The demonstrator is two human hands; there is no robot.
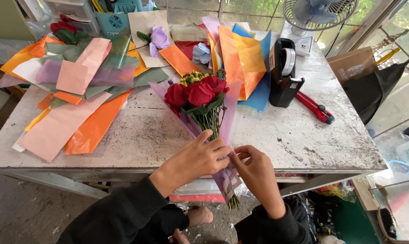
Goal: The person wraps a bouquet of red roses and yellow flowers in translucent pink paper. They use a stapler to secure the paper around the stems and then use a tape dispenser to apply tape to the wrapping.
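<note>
Roses (194, 93), red with small yellow blooms behind them, lie at the centre of the frame in a sheet of translucent purple wrap (227, 174) on a scuffed white surface (304, 140). The left hand (196, 159) lies over the stems, fingers curled on the wrap; the right hand (254, 168) pinches its edge. Loose coloured paper sheets (78, 90) fill the upper left; a black tape dispenser (283, 74) and red cutter (315, 107) sit upper right.

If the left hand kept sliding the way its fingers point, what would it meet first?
Probably the right hand: the left hand, on the bouquet's purple wrap, points right toward those fingers, almost touching; depth is unclear.
</note>
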